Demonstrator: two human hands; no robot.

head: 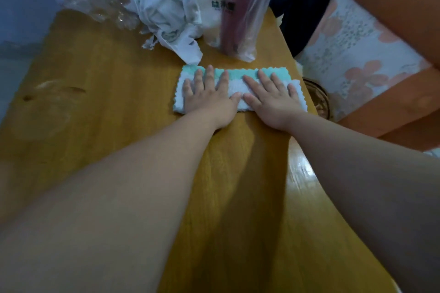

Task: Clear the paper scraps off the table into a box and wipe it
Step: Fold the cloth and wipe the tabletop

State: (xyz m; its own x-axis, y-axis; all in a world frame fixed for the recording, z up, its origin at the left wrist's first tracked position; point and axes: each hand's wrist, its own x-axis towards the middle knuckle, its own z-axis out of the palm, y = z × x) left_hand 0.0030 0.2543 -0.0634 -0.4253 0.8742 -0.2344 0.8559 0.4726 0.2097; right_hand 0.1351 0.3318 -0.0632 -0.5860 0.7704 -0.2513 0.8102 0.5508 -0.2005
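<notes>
Cloth lay flat on the counter at 12 o'clock, near the right edge, with the left hand and right hand pressed on it, fingers spread wide.

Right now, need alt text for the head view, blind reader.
Both hands, left hand and right hand, press flat, fingers spread, on a folded white-and-green cloth near the right edge of a wooden table. Behind it sit a crumpled white bag, clear plastic wrap and a printed translucent bag.
</notes>
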